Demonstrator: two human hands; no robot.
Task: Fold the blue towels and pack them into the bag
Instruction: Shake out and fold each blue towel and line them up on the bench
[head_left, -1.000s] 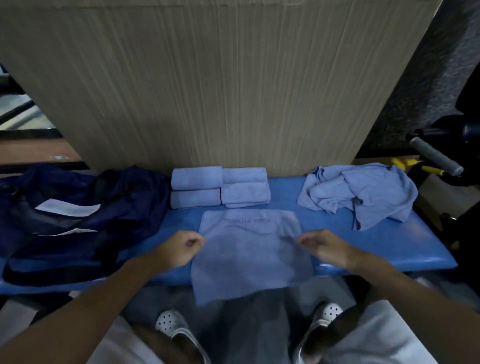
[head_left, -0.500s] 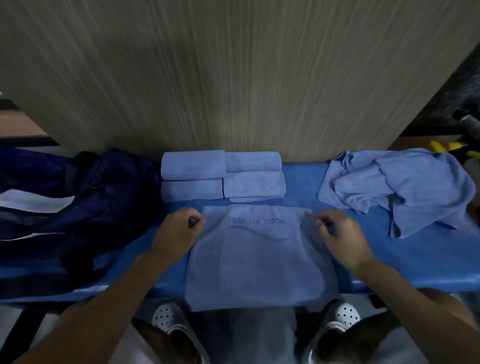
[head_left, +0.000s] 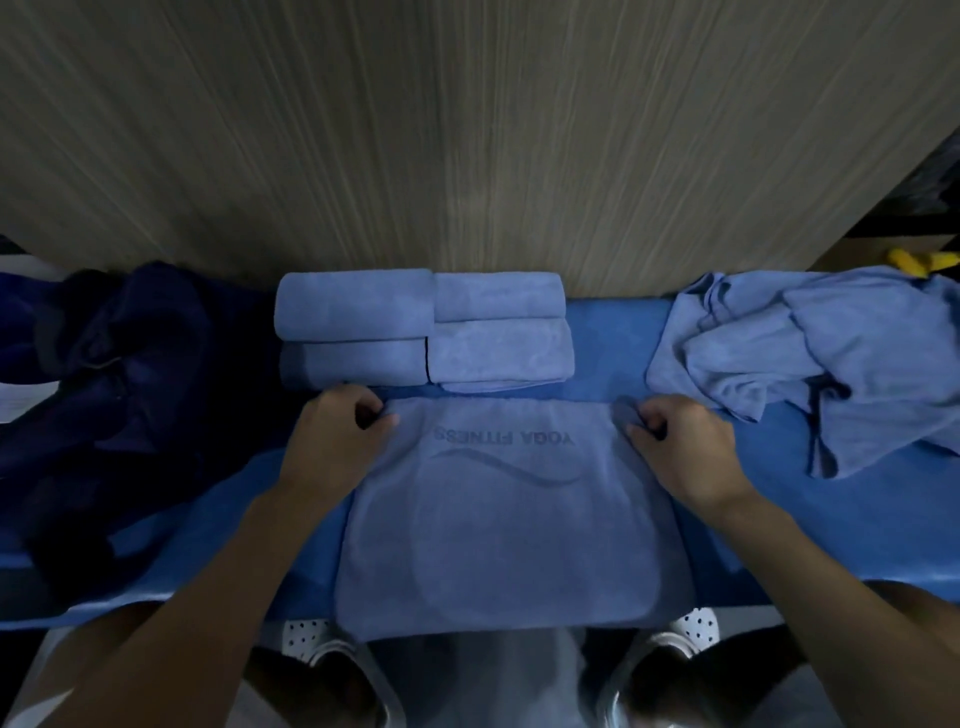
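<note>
Flat towel (head_left: 509, 545): corners nearest folded stack (head_left: 423, 330) pinched, one by left hand (head_left: 332, 441), one by right hand (head_left: 685, 447); length runs from stack toward person.

a gym or fitness studio, by the padded blue bench (head_left: 779, 493) and towel (head_left: 509, 535) printed "yoga fitness".

Head camera looks steeply down, close above the bench (head_left: 857, 519).

Bag (head_left: 114, 374) left; folded towels (head_left: 423, 330) behind flat towel (head_left: 509, 530); heap (head_left: 810, 348) right.
</note>
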